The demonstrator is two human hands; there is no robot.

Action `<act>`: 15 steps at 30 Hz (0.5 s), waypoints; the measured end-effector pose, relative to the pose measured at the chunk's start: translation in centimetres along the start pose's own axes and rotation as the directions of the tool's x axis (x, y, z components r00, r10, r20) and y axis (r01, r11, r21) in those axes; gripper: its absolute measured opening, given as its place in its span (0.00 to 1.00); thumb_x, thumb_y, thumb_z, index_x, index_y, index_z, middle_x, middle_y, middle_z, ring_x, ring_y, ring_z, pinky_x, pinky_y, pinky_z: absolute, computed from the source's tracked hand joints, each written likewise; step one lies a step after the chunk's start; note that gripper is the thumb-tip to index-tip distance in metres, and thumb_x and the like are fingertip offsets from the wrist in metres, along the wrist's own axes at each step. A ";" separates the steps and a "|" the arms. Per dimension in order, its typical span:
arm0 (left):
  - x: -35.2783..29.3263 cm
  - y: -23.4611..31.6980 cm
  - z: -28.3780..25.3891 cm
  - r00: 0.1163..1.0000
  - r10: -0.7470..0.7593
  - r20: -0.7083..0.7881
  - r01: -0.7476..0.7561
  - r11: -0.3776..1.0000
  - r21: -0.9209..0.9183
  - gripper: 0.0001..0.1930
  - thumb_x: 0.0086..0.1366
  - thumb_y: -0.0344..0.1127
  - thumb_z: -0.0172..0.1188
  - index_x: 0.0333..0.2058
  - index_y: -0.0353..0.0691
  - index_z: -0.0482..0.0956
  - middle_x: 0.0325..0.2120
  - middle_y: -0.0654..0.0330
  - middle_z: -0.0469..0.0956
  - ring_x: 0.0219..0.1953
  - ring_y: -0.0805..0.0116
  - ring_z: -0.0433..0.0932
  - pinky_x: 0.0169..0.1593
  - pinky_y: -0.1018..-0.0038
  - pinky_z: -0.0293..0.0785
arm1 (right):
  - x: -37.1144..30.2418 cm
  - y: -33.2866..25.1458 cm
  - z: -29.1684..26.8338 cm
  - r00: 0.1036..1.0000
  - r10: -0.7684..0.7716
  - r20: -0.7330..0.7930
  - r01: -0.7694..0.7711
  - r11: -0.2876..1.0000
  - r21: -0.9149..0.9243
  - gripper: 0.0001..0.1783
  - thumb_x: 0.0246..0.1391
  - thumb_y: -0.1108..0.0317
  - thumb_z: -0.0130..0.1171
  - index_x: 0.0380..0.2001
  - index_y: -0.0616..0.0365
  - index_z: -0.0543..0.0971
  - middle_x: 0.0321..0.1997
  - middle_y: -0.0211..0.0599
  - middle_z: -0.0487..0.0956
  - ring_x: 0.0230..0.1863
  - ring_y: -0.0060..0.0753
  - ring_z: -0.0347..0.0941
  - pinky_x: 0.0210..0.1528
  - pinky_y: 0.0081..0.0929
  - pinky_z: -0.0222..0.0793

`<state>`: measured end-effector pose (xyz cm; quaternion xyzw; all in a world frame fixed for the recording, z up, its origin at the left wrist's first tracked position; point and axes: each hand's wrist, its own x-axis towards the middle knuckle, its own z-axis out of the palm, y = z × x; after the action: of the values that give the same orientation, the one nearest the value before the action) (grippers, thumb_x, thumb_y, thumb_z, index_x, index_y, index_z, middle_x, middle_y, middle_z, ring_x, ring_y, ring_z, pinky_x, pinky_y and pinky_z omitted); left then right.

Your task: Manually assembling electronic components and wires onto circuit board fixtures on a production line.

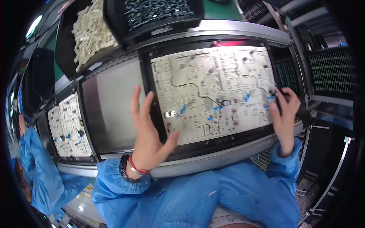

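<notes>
White circuit board (215,85), flecked with blue, black and dark red and veined with black lines, shows inside a black frame (224,143) on my remote feed. Beyond, I see black bins (64,53) with cream pieces (93,32) and dark steel-blue ones (157,11). I also pick out a blue gown (190,197) finely checked in darker lines, a red bracelet (135,167), a silver-grey plate (114,106) and green panels (330,72) striped pale.
</notes>
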<state>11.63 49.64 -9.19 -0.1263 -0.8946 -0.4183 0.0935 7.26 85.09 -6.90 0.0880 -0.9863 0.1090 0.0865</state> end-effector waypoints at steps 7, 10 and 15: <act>0.6 1.2 0.5 0.990 -0.003 0.144 -0.016 0.991 0.130 0.35 0.55 0.39 0.59 0.60 0.37 0.59 0.65 0.44 0.46 0.68 0.44 0.42 0.67 0.54 0.40 | -0.6 0.1 0.9 0.996 0.025 0.080 -0.028 0.999 0.043 0.34 0.49 0.65 0.61 0.60 0.61 0.64 0.64 0.48 0.59 0.64 0.52 0.50 0.65 0.41 0.48; 1.0 2.7 0.5 0.956 -0.011 0.294 -0.055 0.975 0.214 0.30 0.49 0.35 0.62 0.54 0.42 0.71 0.63 0.49 0.57 0.67 0.41 0.46 0.65 0.51 0.47 | 0.3 0.4 -0.4 0.995 -0.100 -0.013 0.101 0.970 0.221 0.36 0.47 0.69 0.62 0.61 0.61 0.63 0.65 0.47 0.59 0.65 0.50 0.53 0.65 0.39 0.50; 0.9 4.1 -0.6 0.860 0.032 0.509 -0.258 0.888 0.381 0.34 0.43 0.33 0.66 0.54 0.47 0.73 0.62 0.57 0.61 0.65 0.40 0.51 0.62 0.50 0.56 | 1.0 -1.8 -1.7 0.801 -0.597 0.050 0.491 0.702 0.516 0.26 0.39 0.66 0.68 0.46 0.57 0.79 0.50 0.42 0.76 0.58 0.47 0.66 0.59 0.42 0.61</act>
<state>12.05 51.85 -5.65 -0.2726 -0.9467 -0.1529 -0.0779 6.93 83.58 -4.72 0.4065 -0.8599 0.3085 -0.0159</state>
